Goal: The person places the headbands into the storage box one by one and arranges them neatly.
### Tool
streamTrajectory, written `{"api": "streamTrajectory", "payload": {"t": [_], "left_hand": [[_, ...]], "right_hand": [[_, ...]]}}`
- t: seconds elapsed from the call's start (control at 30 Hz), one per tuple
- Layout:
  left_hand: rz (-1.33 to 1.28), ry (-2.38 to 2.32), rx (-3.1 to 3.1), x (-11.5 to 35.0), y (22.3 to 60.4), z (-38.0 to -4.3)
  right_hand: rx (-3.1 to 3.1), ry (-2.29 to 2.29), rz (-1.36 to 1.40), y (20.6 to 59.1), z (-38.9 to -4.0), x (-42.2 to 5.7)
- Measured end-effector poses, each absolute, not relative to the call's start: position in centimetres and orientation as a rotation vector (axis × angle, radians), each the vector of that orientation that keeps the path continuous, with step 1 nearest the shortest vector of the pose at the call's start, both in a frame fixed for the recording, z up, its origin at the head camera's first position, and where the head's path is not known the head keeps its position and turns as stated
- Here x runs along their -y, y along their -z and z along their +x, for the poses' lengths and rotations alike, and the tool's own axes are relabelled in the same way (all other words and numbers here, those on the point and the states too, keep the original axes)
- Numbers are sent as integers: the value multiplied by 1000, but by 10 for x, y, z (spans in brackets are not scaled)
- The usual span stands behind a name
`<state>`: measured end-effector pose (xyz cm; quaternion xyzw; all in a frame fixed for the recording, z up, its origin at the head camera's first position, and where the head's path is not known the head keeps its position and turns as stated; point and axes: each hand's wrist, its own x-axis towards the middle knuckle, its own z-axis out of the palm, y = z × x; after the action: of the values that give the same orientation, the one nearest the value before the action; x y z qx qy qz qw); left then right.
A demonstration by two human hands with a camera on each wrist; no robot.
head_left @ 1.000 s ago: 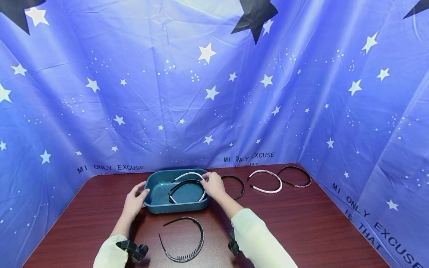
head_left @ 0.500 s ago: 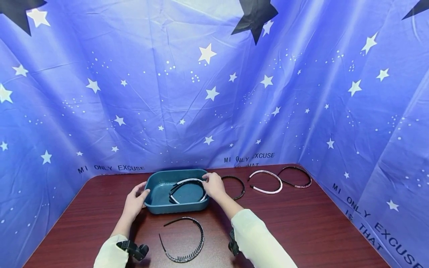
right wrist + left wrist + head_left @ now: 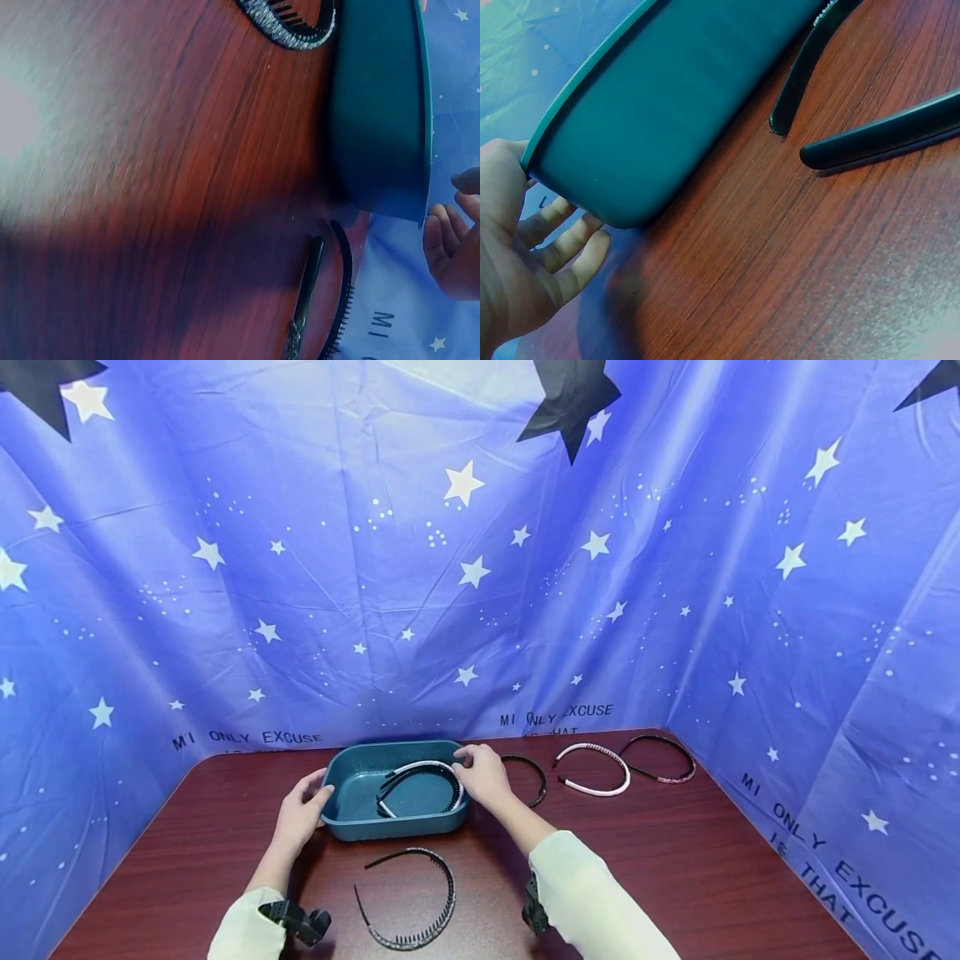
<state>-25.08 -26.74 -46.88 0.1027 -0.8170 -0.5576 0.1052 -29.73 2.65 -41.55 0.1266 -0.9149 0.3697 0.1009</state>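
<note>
Broadly, a blue star-printed cloth [image 3: 360, 568] backs a dark red tabletop [image 3: 675, 868]. Toward the far edge stands a teal tub [image 3: 397, 829]; its raised walls presumably contain the overlapping headbands [image 3: 417, 765], white and black, lying inside at its right, their exact count unclear. Four others lie outside: a glittery headband [image 3: 452, 893] before the tub and, on the right, a black headband [image 3: 543, 783], a white headband [image 3: 600, 792] and a dark headband [image 3: 675, 780], laid flat with little overlap, probably against tangling. Left hand [image 3: 302, 802]: thumb over the rim, fingers outside, pinching the tub's end, likely to steady it. Right hand [image 3: 486, 774]: beside the opposite rim, fingers loosely bent, a gap before the thumb, nothing visibly held.
</note>
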Motion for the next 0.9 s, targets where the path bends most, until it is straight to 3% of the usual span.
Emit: {"api": "streamTrajectory", "payload": {"t": [0.9], "left_hand": [[303, 1634, 2418, 268, 469, -251]], "right_hand": [[2742, -900, 606, 431, -277, -86]]}}
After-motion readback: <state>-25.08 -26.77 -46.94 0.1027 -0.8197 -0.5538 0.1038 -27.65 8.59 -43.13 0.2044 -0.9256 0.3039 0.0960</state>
